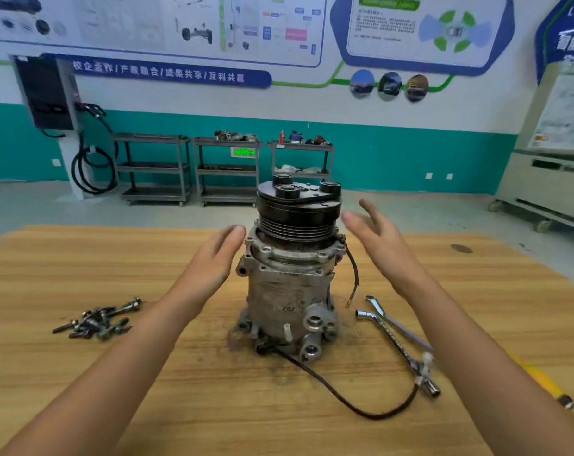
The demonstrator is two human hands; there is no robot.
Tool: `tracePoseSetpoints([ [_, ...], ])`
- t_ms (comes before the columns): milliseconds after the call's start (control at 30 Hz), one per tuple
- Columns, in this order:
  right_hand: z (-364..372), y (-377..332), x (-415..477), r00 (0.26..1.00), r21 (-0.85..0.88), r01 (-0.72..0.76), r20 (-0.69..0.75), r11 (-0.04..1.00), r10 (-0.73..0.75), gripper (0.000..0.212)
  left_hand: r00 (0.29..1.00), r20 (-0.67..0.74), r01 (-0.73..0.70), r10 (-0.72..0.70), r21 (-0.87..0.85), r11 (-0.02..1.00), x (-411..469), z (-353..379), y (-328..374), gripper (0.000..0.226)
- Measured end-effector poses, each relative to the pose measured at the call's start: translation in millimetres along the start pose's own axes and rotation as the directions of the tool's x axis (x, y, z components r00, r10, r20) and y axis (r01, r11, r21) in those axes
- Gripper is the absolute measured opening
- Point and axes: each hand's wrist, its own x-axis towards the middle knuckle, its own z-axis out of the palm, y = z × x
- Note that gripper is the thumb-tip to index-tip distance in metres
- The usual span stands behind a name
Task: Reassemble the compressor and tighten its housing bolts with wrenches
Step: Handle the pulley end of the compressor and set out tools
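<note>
One compressor point(289, 284), upright on the table point(180, 390), sits between the hands: left hand point(210, 258) just beside its flange point(262, 249), right hand point(377, 241) near its pulley point(298, 213), fingers straight, gripping nothing. Left of it a bolt heap point(98, 319), uncountable; right, two wrenches point(394, 330).

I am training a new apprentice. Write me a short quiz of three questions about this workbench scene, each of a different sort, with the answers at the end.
1. True or false: the left hand and the right hand are both open and hold nothing.
2. Where does the pile of bolts lie? A) on the table, left of the compressor; B) on top of the compressor; C) in the left hand.
3. Fill in: the two wrenches lie on the table to the ___ of the compressor.
Key: 1 true; 2 A; 3 right.
</note>
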Motion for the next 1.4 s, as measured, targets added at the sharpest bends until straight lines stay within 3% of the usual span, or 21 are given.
tracePoseSetpoints([
  [67, 14.3, -5.2, -23.0, 0.997, -0.053, 0.035, 0.071, 0.998, -0.031, 0.122, 0.993, 0.076, 0.105, -0.095, -0.143, 0.984, 13.9, 9.5, -9.5, 0.047],
  [133, 27.6, -7.5, -37.4, 0.99, -0.142, 0.11, 0.102, 0.984, -0.096, 0.102, 0.991, 0.057, 0.133, -0.124, -0.18, 0.975, 23.1, 16.1, -17.0, 0.043],
  [200, 36.5, -8.4, -41.8, 0.99, -0.222, 0.132, 0.07, 0.966, -0.119, 0.087, 0.991, -0.008, 0.128, -0.132, -0.165, 0.978, 28.1, 18.0, -20.4, 0.04],
  [300, 39.1, -14.4, -40.3, 0.995, -0.213, 0.095, 0.034, 0.972, -0.09, 0.085, 0.993, -0.053, 0.101, -0.106, -0.082, 0.991, 37.1, 13.4, -19.4, 0.051],
  [467, 40.0, -28.2, -35.9, 0.997, -0.206, 0.027, -0.072, 0.978, -0.043, 0.121, 0.987, 0.048, 0.158, -0.153, -0.114, 0.981, 47.2, 18.4, -10.9, 0.046],
  [567, 51.3, -40.3, -30.4, 0.996, -0.127, 0.034, -0.074, 0.991, -0.044, 0.132, 0.988, -0.053, 0.136, -0.142, -0.109, 0.985, 39.9, 22.8, -10.6, 0.044],
  [667, 58.7, -44.2, -18.0, 0.998, -0.095, 0.024, -0.051, 0.995, -0.029, 0.125, 0.979, -0.184, 0.101, -0.09, 0.047, 0.994, 19.3, 16.0, -14.9, 0.05],
  [767, 50.6, -39.5, -5.8, 1.0, -0.042, 0.005, 0.023, 0.999, -0.004, 0.107, 0.984, -0.178, 0.025, 0.017, 0.229, 0.973, -4.7, -5.1, -14.6, 0.037],
  [833, 43.9, -36.4, -0.7, 0.995, -0.008, 0.02, 0.094, 1.0, -0.019, 0.118, 0.981, -0.172, -0.039, 0.093, 0.295, 0.955, -7.9, -20.7, -6.5, 0.037],
  [900, 41.8, -33.5, 3.6, 0.99, -0.009, 0.042, 0.134, 0.999, -0.04, 0.136, 0.984, -0.098, -0.122, 0.148, 0.236, 0.964, -1.0, -29.0, 8.7, 0.067],
  [967, 43.8, -29.9, 6.2, 0.987, -0.017, 0.074, 0.141, 0.997, -0.071, 0.141, 0.981, 0.094, -0.18, 0.169, 0.118, 0.977, 12.0, -24.4, 23.7, 0.086],
  [1033, 43.7, -24.4, 9.2, 0.99, -0.007, 0.089, 0.115, 0.996, -0.087, 0.143, 0.951, 0.237, -0.224, 0.199, 0.081, 0.971, 24.0, -12.3, 32.2, 0.067],
  [1100, 41.1, -19.9, 11.6, 0.987, 0.002, 0.107, 0.117, 0.994, -0.107, 0.143, 0.942, 0.253, -0.243, 0.221, 0.06, 0.968, 36.1, -5.1, 32.1, 0.043],
  [1233, 38.6, -15.3, 18.1, 0.975, -0.007, 0.156, 0.164, 0.988, -0.153, 0.123, 0.936, 0.179, -0.316, 0.304, 0.043, 0.948, 44.9, -2.9, 27.4, 0.049],
  [1400, 42.8, -9.9, 21.4, 0.977, 0.082, 0.207, 0.034, 0.975, -0.21, 0.098, 0.915, 0.122, -0.389, 0.385, 0.014, 0.921, 42.5, 3.1, 30.1, 0.038],
])
